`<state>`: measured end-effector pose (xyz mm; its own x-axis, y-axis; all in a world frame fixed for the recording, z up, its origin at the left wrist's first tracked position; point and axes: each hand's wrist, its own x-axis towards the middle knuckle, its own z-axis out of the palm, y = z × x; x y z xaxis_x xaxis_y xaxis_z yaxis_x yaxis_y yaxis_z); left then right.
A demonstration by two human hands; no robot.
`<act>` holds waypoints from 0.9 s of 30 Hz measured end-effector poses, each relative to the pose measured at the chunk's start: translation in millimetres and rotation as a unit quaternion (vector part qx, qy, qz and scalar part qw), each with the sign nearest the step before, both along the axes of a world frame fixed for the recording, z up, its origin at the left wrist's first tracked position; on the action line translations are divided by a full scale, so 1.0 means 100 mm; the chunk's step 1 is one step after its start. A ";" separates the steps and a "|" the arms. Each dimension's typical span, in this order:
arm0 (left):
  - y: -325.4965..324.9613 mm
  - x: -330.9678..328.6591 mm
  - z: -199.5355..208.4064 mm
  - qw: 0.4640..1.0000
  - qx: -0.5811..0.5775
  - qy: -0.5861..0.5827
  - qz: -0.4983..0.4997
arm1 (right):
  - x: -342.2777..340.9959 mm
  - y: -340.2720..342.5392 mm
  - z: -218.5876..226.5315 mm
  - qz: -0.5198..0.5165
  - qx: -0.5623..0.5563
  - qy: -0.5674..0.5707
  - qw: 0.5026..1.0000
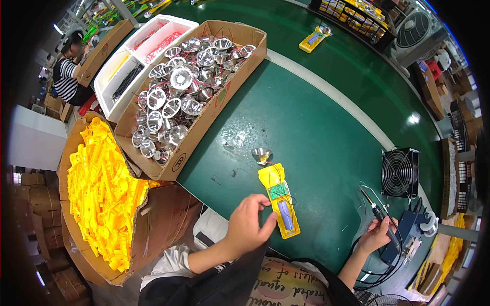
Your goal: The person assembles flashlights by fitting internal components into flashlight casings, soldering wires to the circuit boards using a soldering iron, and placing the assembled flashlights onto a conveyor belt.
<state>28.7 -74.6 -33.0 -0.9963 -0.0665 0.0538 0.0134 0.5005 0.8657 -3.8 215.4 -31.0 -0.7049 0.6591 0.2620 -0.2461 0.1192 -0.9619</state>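
On the green work surface lies a yellow flashlight housing (292, 232), its inside facing up. It holds a small green circuit board (278, 191) and a blue-purple cylindrical battery (286, 216), with thin wires looping at its side. A silver reflector cup (262, 155) sits at its far end, wired to it. My left hand (248, 224) is at the housing's left edge, thumb and forefinger apart, gripping nothing that I can see. Further right, my right hand (376, 235) is closed round a soldering iron (380, 217), tip pointing up and left, apart from the housing.
A cardboard box of reflector cups (224, 104) stands far left, beside white trays (115, 97) of wires. Nearer is a carton of yellow plastic parts (102, 199). At right are a black fan (400, 172) and a blue soldering station (403, 237). Another person (66, 76) sits beyond.
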 end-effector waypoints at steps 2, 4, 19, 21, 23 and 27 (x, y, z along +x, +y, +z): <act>0.07 0.00 0.05 0.999 0.011 -0.028 0.010 | -0.01 -0.01 0.00 0.000 -0.002 0.005 1.000; 0.10 -0.01 0.12 0.997 0.020 -0.066 0.020 | -0.01 -0.01 0.00 0.004 -0.001 0.004 1.000; 0.04 -0.08 0.01 0.999 -0.006 0.038 -0.009 | -0.02 -0.01 -0.02 0.014 0.002 0.000 1.000; 0.03 -0.08 -0.01 0.999 -0.006 0.038 -0.011 | -0.02 -0.01 -0.03 0.015 0.002 -0.002 1.000; 0.03 -0.08 -0.01 0.999 -0.007 0.038 -0.013 | -0.02 -0.01 -0.04 0.009 -0.002 -0.003 1.000; 0.03 -0.08 -0.01 0.999 -0.007 0.037 -0.016 | 0.03 0.10 -0.10 0.047 -0.005 -0.012 0.999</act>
